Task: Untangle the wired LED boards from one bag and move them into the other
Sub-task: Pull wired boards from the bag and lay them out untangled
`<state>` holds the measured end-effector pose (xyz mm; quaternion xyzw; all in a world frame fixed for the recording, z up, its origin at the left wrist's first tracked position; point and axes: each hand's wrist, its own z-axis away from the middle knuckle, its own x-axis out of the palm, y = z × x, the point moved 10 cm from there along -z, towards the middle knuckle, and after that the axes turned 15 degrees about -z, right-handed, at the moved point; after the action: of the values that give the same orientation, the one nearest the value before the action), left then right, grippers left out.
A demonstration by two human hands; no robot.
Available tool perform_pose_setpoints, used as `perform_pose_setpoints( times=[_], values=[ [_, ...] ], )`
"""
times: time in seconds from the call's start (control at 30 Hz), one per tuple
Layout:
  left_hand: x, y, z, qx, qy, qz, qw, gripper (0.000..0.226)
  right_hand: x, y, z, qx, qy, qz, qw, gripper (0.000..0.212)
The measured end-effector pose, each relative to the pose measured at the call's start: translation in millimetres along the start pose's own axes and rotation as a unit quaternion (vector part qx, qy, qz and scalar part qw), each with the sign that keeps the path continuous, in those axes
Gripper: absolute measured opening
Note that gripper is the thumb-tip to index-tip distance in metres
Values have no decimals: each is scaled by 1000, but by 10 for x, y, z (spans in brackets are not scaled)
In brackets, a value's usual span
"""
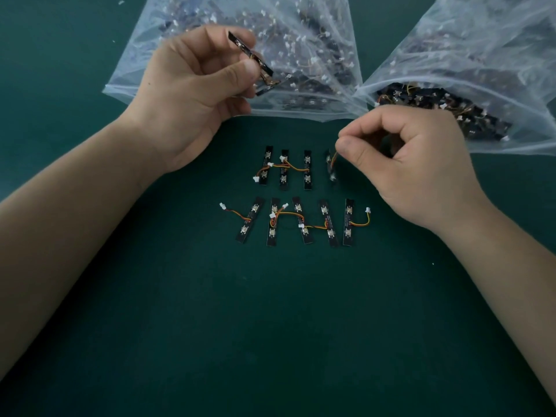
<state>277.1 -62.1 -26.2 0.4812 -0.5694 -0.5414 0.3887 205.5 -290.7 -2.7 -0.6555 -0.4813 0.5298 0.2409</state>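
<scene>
**Meanwhile, both hands hold wired LED boards**

One left hand [192, 82] pinches tangled boards [251, 57], raised over the bag [316, 40] behind its fingers. The right hand [412, 164] pinches one board [332, 176] by its wire [334, 161], just off its thumb, likely to extend the rows [307, 170] on the counter [270, 311] between the wrists. A second bag [481, 55] lies beyond its knuckles.

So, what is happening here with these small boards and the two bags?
A person is sorting wired LED boards by hand. The left hand holds tangled boards above the left bag. The right hand pinches the wire of one blurred board at the right end of the upper row, beside three boards lying there. Five more lie in the lower row on the green table. The right bag holds many boards too.
</scene>
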Motion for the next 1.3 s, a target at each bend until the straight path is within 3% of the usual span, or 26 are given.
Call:
perform_pose_setpoints(
  times=[0.53, 0.77, 1.07, 1.3],
  values=[
    [24, -8, 12, -10, 1, 5, 1000, 18, 83, 70, -19, 25, -39, 29, 999, 16],
    [41, 12, 20, -9, -20, 8, 1000, 20, -2, 17, -2, 10, 8, -30, 999, 5],
    [322, 107, 148, 16, -131, 23, 991, 23, 147, -379, 111, -172, -59, 42, 982, 16],
    [422, 109, 205, -1, -201, 20, 979, 27, 383, -469, 212, -210, -152, 89, 962, 26]
  ],
)
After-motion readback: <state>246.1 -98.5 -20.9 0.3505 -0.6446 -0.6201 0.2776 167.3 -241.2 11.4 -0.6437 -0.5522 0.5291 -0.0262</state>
